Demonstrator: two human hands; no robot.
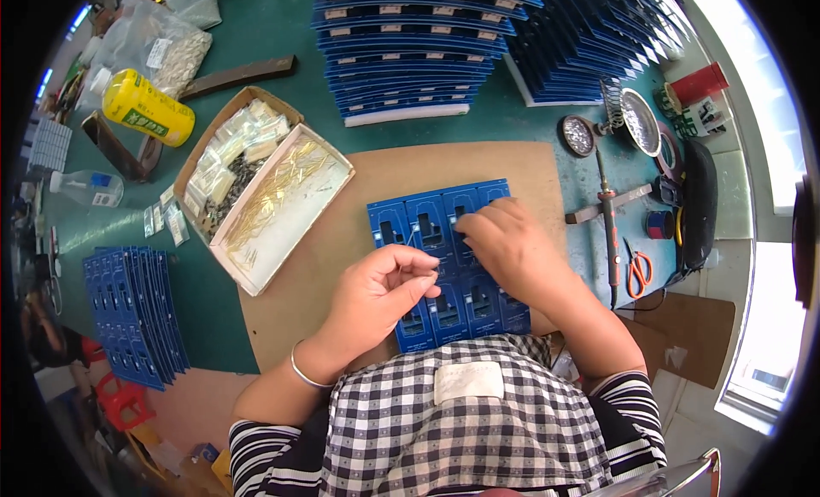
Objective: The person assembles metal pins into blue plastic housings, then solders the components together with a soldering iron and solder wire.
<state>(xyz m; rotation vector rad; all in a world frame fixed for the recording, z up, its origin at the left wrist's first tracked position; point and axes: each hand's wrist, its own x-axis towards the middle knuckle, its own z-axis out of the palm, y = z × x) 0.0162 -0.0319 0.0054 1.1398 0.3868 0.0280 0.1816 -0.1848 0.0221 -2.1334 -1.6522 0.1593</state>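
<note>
A blue circuit board panel (462, 301) with rows of dark cut-outs lies in front of me on a brown cardboard sheet (299, 317). Over its left part, my left hand (384, 285) is closed in a pinch, thumb against the fingers; what it pinches is too small to make out. My right hand (517, 251) reaches onto the panel's upper right part. Its fingertips are drawn together at a cut-out, and anything between them is hidden. Left of the panel, an open white box (295, 226) holds thin gold-coloured pins (272, 188).
Behind that box, a cardboard box (198, 159) contains small plastic bags. Blue panels (410, 48) stand stacked at the back, others (132, 313) at the left. On the right are a soldering iron (608, 215), orange-handled scissors (637, 275) and a metal dish (639, 121). A yellow bottle (149, 109) lies far left.
</note>
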